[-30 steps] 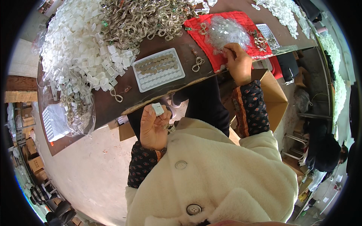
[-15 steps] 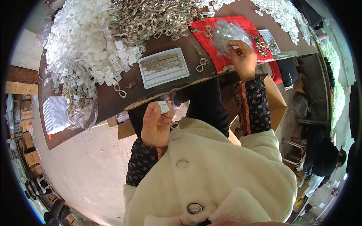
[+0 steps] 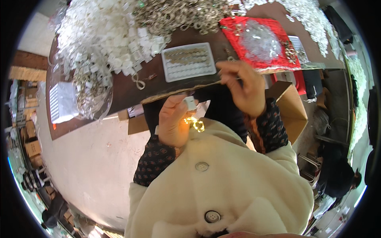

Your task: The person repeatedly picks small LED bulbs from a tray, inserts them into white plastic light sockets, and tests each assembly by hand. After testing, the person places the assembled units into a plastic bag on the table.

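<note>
In my left hand (image 3: pixel 173 121), closed between thumb and fingers, is a small white battery box (image 3: pixel 190 103). A coil of string lights (image 3: pixel 196 124) hangs below it and glows warm yellow. Up and to the right, my right hand (image 3: pixel 247 88) is in the air by the table's front edge, its fingers pointing left. Motion smears its fingertips, so whether they pinch anything does not show. Beyond the hands lies a white moulded tray (image 3: pixel 189 73) with rows of button cells (image 3: pixel 186 55) in its far part. A red cloth (image 3: pixel 230 24) bears a heap of clear plastic pieces (image 3: pixel 260 41).
White plastic cases (image 3: pixel 99 35) form a big pile at the table's far left, beside a heap of coiled wire lights (image 3: pixel 178 16). A bag of light strings (image 3: pixel 89 87) and stacked white trays (image 3: pixel 63 102) sit at the left edge. An open carton (image 3: pixel 291 105) stands beneath the table.
My right hand has come away from the clear plastic heap, left and nearer to me. My left hand has risen slightly, and the string lights now glow. The view has shifted.
</note>
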Available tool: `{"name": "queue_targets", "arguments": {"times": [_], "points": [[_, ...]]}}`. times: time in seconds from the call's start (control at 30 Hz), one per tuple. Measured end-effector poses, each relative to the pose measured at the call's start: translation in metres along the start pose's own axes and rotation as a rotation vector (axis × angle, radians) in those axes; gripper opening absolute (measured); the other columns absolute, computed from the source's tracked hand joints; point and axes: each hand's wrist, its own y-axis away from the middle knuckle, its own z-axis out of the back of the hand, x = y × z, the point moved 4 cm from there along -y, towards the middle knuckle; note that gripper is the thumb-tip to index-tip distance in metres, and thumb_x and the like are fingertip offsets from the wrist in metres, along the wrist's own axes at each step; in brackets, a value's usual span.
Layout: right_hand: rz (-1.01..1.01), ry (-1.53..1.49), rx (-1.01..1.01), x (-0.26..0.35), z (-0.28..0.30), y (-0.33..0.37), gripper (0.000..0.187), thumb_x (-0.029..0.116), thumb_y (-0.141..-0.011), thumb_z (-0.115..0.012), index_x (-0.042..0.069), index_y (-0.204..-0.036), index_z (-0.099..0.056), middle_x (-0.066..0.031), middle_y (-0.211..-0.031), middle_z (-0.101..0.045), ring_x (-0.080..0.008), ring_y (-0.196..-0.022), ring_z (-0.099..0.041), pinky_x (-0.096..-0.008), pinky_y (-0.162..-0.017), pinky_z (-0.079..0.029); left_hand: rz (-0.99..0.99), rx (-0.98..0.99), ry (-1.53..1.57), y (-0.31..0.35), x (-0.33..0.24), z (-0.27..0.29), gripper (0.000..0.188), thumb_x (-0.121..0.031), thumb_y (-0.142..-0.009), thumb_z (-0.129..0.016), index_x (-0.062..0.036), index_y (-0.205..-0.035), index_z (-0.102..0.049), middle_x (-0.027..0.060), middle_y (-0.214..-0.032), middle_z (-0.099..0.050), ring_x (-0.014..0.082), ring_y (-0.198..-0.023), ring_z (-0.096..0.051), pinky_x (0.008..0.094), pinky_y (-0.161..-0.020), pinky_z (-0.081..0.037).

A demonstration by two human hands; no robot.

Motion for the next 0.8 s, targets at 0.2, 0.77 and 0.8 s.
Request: {"name": "queue_targets", "arguments": {"times": [0.2,0.77,0.8], "points": [[0.311,-0.130,0.093,0.051,-0.051,0.004,0.023,-0.006,-0.084,-0.065,0.000,-0.107,-0.061,-0.0130,-0.091,-0.067,-0.0299,-0.075,-0.066,-0.0359,-0.065,-0.054,-0.065,-0.039,-0.044,0.006,-0.013,-0.005,0.023,-0.010,-0.094,-0.069,-0.0020,-0.115,-0.061,0.0085,-0.103,-0.069,0.0155,-0.093,-0.064,0.0329,-0.087,-0.049],[0.246,-0.046,0.205,0.062,-0.060,-0.001,0.015,-0.001,-0.079,-0.071,0.005,-0.092,-0.065,-0.0106,-0.084,-0.066,-0.0302,-0.070,-0.065,-0.0379,-0.065,-0.052,-0.173,-0.023,-0.099,0.012,-0.030,0.008,0.019,0.007,-0.090,-0.067,0.0026,-0.108,-0.064,0.0092,-0.100,-0.069,0.0146,-0.091,-0.066,0.0299,-0.084,-0.053],[0.245,-0.032,0.226,0.062,-0.062,-0.001,0.015,-0.003,-0.080,-0.071,0.004,-0.092,-0.065,-0.0109,-0.084,-0.067,-0.0304,-0.072,-0.066,-0.0368,-0.066,-0.053,-0.171,-0.017,-0.126,0.012,-0.032,0.010,0.019,0.005,-0.091,-0.066,0.0026,-0.109,-0.064,0.0104,-0.100,-0.069,0.0162,-0.090,-0.066,0.0306,-0.084,-0.053]]}}
